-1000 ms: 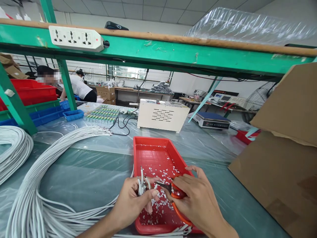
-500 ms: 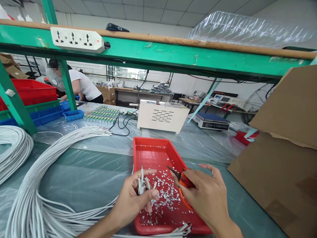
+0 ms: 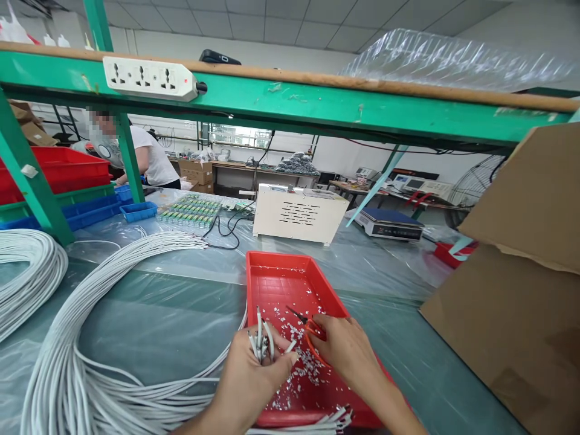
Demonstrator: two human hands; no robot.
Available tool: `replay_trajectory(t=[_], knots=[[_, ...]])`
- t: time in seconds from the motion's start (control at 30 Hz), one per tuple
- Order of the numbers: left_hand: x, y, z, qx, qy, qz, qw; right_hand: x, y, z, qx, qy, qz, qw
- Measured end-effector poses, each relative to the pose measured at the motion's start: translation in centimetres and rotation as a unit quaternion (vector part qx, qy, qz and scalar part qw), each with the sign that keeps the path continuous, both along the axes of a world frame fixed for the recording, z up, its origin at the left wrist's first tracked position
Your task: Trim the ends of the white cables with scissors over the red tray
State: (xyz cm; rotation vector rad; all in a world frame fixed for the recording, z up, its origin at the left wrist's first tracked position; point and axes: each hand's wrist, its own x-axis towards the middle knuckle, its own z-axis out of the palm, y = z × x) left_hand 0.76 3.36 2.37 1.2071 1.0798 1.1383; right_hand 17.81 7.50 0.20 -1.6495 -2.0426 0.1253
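Note:
My left hand (image 3: pixel 254 377) is closed round a small bunch of white cable ends (image 3: pixel 261 339) that stick up above the near left rim of a red tray (image 3: pixel 278 275). My right hand (image 3: pixel 347 350) grips orange-handled cutters (image 3: pixel 308 329) over the tray, their dark tips pointing left, a little right of the cable ends and apart from them. White and silvery cut scraps (image 3: pixel 299 356) litter the tray floor. The cables run left from my hand into a large white cable bundle (image 3: pixel 90 314) on the plastic-covered bench.
A cardboard box (image 3: pixel 521 290) stands close on the right. Behind the tray sit a white machine (image 3: pixel 299 212), a scale (image 3: pixel 387 222) and green parts trays (image 3: pixel 190 208). Another cable coil (image 3: pixel 25 272) lies far left. A green shelf beam with a power strip (image 3: pixel 149 78) hangs overhead. A person works at the back left.
My right hand has drawn in and moved left with the cutters, lower over the tray. The left hand has kept its grip on the cable ends, shifting slightly. The view has shifted a little.

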Motion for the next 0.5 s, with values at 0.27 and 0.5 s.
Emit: replay_trajectory(t=[0.27, 0.5], knots=[[0.1, -0.2, -1.1, 0.048, 0.020, -0.003, 0.999, -2.2, -2.6, 3.1, -0.073, 0.327, 0.119, 0.935], [0.3, -0.7, -2.2, 0.135, 0.060, 0.036, 0.988, -1.9, -2.9, 1.4, -0.269, 0.483, 0.106, 0.827]])
